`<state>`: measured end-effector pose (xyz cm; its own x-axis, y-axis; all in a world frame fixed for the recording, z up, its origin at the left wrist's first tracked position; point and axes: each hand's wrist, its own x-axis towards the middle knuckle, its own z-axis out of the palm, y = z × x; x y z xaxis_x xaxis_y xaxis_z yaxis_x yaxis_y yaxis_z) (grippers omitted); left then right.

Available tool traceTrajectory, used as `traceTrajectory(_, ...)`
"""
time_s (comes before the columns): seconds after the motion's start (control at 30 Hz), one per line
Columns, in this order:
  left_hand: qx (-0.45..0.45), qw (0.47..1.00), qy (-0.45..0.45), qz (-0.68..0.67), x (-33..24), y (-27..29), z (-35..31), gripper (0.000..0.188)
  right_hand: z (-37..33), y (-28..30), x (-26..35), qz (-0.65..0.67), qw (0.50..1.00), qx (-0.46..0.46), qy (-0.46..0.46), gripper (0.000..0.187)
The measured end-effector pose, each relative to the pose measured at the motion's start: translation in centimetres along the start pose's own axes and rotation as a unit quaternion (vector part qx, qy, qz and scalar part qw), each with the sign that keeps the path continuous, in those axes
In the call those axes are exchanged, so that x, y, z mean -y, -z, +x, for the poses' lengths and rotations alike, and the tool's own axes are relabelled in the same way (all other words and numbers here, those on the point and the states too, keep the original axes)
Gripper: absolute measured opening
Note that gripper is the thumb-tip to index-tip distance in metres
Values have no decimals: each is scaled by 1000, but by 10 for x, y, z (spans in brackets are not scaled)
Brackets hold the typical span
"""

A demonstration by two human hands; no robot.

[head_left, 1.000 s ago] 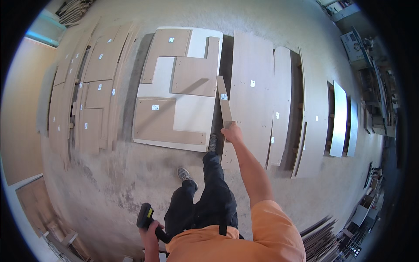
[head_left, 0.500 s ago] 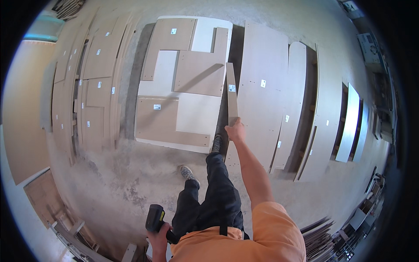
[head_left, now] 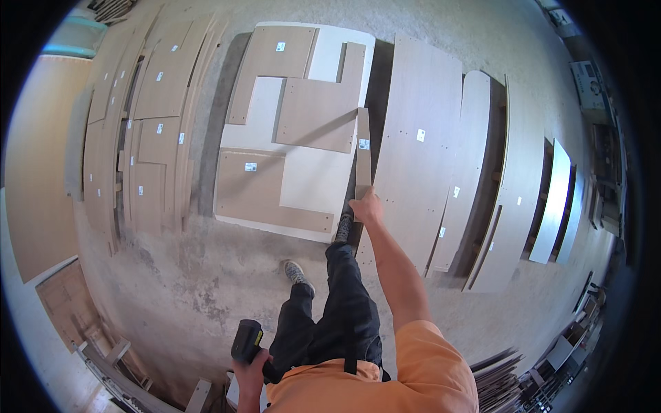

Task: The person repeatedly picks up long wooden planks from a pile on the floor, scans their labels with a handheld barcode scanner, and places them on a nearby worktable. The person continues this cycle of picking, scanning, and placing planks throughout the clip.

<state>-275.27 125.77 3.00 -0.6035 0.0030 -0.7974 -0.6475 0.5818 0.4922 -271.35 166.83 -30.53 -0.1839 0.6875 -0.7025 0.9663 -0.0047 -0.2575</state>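
My right hand is closed round the near end of a narrow wood-coloured board strip, which carries a small white label. The strip points away from me, over the right edge of a large white panel. Its shadow falls across the pieces lying there. Low at my left side, my left hand grips a black handheld scanner with a yellow mark on its side. L-shaped and notched boards lie on the white panel, some with labels.
Wide labelled boards lie in a row to the right, with a pale narrow panel beyond. More stacked boards lie to the left. Thin strips are piled at the lower right. My shoe stands on the concrete floor.
The strip in my right hand has turned slightly, its far end now nearer me and further over the white panel's edge. My left hand still holds the scanner low.
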Motion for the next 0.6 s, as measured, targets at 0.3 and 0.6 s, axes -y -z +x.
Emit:
traceTrajectory(0.3, -23, 999, -19, -25, -16, -11, -7, 27, -9, -14, 23, 18, 999, 42, 0, 76)
traceTrajectory(0.6, -7, 1000, -18, 12, -14, -17, -7, 35, -33, -32, 50, 51, 997, 54, 27, 74)
